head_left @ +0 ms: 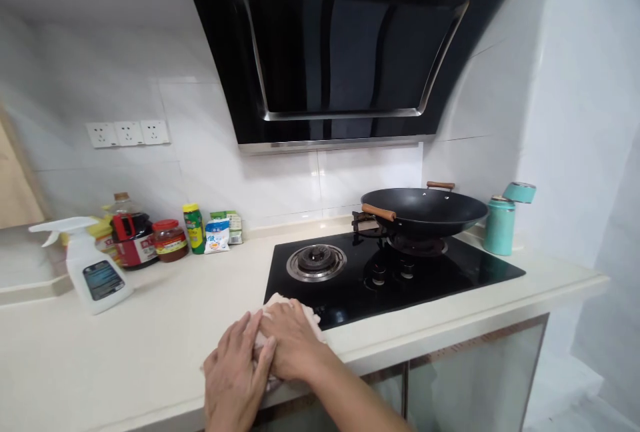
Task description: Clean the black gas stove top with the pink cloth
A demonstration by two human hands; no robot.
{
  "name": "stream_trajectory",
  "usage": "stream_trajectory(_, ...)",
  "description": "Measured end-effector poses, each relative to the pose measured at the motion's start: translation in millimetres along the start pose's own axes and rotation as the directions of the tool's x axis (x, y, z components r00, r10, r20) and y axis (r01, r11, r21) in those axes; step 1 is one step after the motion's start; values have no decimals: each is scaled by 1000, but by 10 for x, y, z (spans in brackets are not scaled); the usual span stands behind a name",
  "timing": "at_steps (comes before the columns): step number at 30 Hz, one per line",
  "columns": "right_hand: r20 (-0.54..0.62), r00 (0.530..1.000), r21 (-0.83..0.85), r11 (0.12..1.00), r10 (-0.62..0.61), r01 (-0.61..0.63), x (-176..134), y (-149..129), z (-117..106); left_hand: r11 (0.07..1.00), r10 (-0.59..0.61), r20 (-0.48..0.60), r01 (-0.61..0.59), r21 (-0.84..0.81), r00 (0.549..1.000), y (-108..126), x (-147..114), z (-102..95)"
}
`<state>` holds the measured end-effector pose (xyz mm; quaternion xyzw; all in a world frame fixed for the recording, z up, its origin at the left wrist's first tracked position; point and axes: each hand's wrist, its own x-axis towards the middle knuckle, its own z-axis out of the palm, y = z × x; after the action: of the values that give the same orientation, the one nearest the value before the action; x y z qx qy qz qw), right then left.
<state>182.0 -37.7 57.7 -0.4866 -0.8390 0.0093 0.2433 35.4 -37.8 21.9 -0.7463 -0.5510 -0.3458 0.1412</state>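
A pale, bunched cloth (274,300) lies at the front left corner of the black gas stove (350,309), partly on the glass and partly on the white counter. My right hand (291,340) presses down on it with bent fingers, gripping its top. From the left side my left hand (235,369) holds the same cloth, its thumb lying close against my right hand. Much of the cloth is hidden under both hands. Just beyond them is the left burner (317,263) with no pan on it.
A black wok (425,215) with wooden handles sits on the right burner. A teal flask (499,227) with its lid tipped back stands beyond it. On the left are a white spray bottle (95,269), a sauce jar (171,241) and several seasonings. A range hood (340,59) hangs above.
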Motion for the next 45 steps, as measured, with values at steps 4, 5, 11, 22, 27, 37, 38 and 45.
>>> stream_trajectory(4,-31,997,24,997,71,-71,-213,377,-222,997,54,88,-58,44,995,43,9,-50)
stream_trajectory(5,-40,993,19,994,113,-112,-294,511,-289,998,36,113,-42,52,993,64,13,-66)
stream_trajectory(11,-120,898,-134,889,424,-438,-869,1276,-661,998,-23,221,10,56,975,188,32,-148)
stream_trajectory(22,-132,937,-98,936,323,-337,-848,538,-261,994,-20,260,-9,109,965,149,48,-132)
stream_trajectory(27,-274,947,64,986,166,-154,-814,209,-95,996,-13,278,-11,84,961,87,50,-104)
stream_trajectory(37,-338,921,68,980,197,-185,-1187,643,-391,996,19,285,-44,81,958,18,59,-55)
stream_trajectory(38,-341,915,50,976,216,-212,-1255,708,-438,997,12,271,-33,74,962,25,59,-49)
stream_trajectory(45,-485,846,-160,928,221,-335,-1779,1416,-742,997,-16,273,-4,73,962,98,79,-101)
